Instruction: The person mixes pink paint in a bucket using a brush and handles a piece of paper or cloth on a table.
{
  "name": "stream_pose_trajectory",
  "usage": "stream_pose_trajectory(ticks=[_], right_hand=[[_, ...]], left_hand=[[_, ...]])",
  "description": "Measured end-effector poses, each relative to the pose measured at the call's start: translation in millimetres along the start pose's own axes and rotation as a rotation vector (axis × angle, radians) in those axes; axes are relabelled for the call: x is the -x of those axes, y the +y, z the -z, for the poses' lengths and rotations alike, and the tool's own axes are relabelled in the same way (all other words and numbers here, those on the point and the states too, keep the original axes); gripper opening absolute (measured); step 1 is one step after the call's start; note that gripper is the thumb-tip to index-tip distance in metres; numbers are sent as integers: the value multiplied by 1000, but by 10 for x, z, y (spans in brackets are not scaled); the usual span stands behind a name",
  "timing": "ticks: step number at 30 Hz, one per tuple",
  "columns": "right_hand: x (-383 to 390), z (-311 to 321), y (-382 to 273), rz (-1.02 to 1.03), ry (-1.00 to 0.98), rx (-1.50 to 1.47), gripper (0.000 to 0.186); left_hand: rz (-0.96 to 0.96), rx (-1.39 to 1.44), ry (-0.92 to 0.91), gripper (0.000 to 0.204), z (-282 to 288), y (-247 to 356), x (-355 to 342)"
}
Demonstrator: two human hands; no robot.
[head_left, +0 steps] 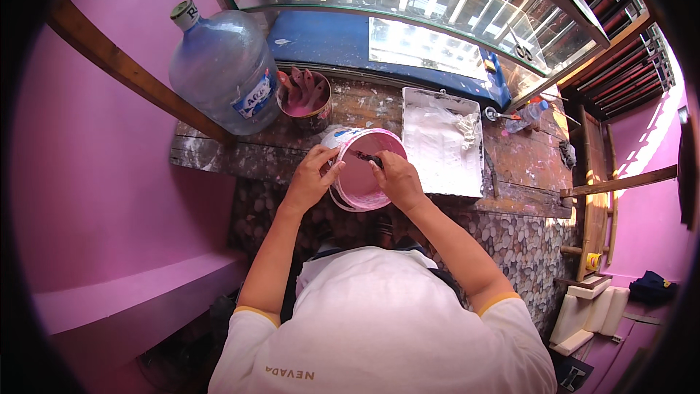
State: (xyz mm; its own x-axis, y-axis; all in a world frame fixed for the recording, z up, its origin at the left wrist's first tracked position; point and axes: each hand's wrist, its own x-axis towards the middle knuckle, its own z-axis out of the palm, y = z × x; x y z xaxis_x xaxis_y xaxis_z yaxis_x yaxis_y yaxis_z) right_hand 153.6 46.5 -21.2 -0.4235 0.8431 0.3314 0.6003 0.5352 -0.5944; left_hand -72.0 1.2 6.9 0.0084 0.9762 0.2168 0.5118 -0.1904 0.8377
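A white bucket (399,147) with pink paint inside stands at the near edge of a paint-spattered wooden table, its mouth tilted toward me. My left hand (313,176) is closed on the bucket's left rim, thumb reaching inside. Over the right side of the mouth, my right hand (398,177) grips a tool with a dark handle (370,159). Its thin tip points left toward the inner wall; what kind of tool it is, I cannot make out. Right of the bucket lies a white paint tray (441,157) with a crumpled whitish piece at its right side.
Behind my left hand stands a can (312,111) with pink-stained gloves over its rim. A large water jug (222,73) is farther left. A small plastic bottle (526,117) sits on the table (529,168) at right. A glass-shelved cabinet (430,22) rises at the back.
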Motion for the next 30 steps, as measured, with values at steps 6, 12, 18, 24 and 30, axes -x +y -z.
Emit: stream_pose_trajectory(ticks=[6, 12, 18, 24, 30], right_hand=[[175, 174, 121, -62, -98, 170, 19], [298, 157, -93, -236, -220, 22, 23], [103, 7, -138, -261, -104, -228, 24], [-33, 37, 51, -3, 1, 44, 21], [157, 179, 151, -96, -108, 202, 19]], left_hand=[[27, -1, -22, 37, -19, 31, -13], [37, 42, -29, 37, -20, 18, -28], [36, 54, -35, 36, -16, 5, -46], [20, 29, -28, 36, 6, -32, -65], [39, 40, -48, 37, -34, 16, -81]])
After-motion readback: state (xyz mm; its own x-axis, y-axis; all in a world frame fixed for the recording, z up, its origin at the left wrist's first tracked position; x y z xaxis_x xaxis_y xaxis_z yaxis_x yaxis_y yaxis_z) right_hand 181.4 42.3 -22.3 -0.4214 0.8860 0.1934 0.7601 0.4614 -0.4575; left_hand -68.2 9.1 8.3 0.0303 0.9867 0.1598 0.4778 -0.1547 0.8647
